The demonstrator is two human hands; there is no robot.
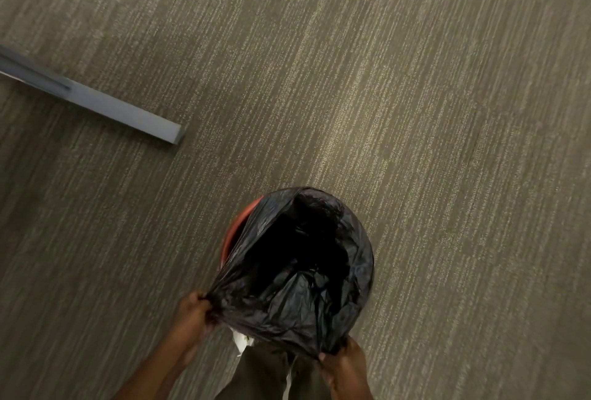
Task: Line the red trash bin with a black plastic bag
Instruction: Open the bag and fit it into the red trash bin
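Striped grey-green carpet (383, 96); grey bar (96, 100) well apart at left. Red trash bin (233, 230) stands near the person's feet, black plastic bag (303, 265) draped over its far and right rim. Left hand (192, 316) and right hand (343, 364) each pinch the bag's near edge. Risk: left rim remains uncovered; overstretching could tear the film or tip the bin.

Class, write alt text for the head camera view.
Two hands, left hand and right hand, stretch a black plastic bag over a red trash bin on grey-green carpet; part of the rim remains uncovered.
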